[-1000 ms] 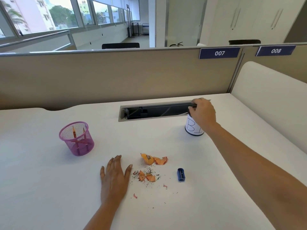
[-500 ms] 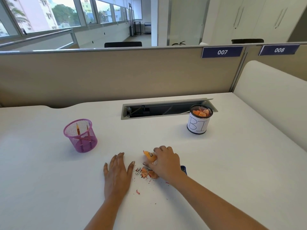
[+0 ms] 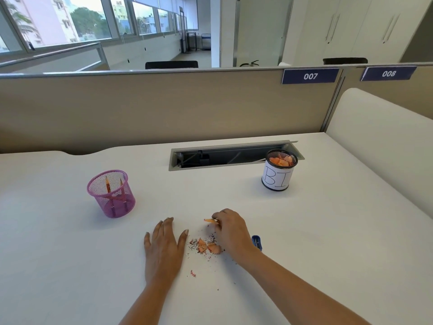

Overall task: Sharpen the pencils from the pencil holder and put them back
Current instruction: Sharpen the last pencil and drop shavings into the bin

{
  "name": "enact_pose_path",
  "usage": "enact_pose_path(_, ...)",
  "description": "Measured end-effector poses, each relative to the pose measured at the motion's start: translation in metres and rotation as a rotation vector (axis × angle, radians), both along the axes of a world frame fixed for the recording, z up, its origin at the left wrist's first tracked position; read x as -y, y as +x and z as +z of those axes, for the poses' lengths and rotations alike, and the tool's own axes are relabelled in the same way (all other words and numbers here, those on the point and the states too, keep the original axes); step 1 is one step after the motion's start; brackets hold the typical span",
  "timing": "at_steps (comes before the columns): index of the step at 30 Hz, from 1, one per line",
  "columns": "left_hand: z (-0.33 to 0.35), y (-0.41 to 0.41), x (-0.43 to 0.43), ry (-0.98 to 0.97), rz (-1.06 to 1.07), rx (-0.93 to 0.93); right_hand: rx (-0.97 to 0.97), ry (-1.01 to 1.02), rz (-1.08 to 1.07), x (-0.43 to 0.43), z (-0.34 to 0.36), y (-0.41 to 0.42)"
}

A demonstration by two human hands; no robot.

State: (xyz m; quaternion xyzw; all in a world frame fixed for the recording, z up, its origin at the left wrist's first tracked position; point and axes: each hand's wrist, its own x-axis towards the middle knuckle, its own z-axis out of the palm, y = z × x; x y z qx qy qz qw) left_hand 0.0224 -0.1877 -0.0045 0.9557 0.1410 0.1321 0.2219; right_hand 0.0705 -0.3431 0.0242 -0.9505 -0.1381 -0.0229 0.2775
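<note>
Two pencils point(image 3: 107, 185) stand tilted inside the pink mesh pencil holder point(image 3: 112, 208), which sits on the white surface point(image 3: 70, 266) well to the left of both hands. The left grip point(image 3: 162, 249) lies wide and flat, palm down, fingers straight on the surface, holding nothing. The right grip point(image 3: 230, 231) is narrow, its fingertips curled down and pinching an orange shaving point(image 3: 210, 220) just above the surface. A loose pile of shavings point(image 3: 207, 247) lies between the two hands. The blue sharpener point(image 3: 257, 242) shows partly behind the right wrist. A black mesh cup point(image 3: 277, 181) with a white paper label holds more shavings at the far right.
</note>
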Motion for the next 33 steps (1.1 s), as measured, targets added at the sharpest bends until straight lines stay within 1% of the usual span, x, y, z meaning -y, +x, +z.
enact_pose_path(3, 0.000, 0.001, 0.000, -0.002, -0.004, -0.001, 0.007, 0.083, -0.035, 0.007, 0.007, 0.002)
enact_pose_path(7, 0.000, 0.000, -0.001, -0.008, -0.003, -0.006, 0.087, 0.189, -0.088, 0.028, 0.040, 0.021)
enact_pose_path(13, 0.000, 0.000, 0.000, -0.018, -0.004, 0.001, 0.287, 0.224, -0.319, 0.085, 0.098, 0.093)
enact_pose_path(16, 0.000, 0.000, 0.001, -0.018, 0.001, -0.001, 0.285, 0.160, -0.441, 0.109, 0.109, 0.118)
enact_pose_path(19, 0.001, 0.001, 0.001, -0.021, 0.003, -0.002, 0.202, -0.008, -0.488, 0.121, 0.106, 0.134)
enact_pose_path(22, 0.001, 0.001, 0.001, -0.016, 0.002, -0.003, 0.077, -0.181, -0.468, 0.122, 0.102, 0.138)
enact_pose_path(27, -0.002, 0.001, -0.001, -0.001, 0.004, -0.008, -0.044, -0.318, -0.398, 0.118, 0.096, 0.144)
enact_pose_path(29, -0.003, 0.001, -0.001, 0.004, 0.002, -0.009, -0.057, -0.315, -0.379, 0.118, 0.096, 0.145)
enact_pose_path(33, -0.001, 0.001, 0.000, -0.005, 0.004, 0.000, -0.009, -0.263, -0.355, 0.121, 0.103, 0.147)
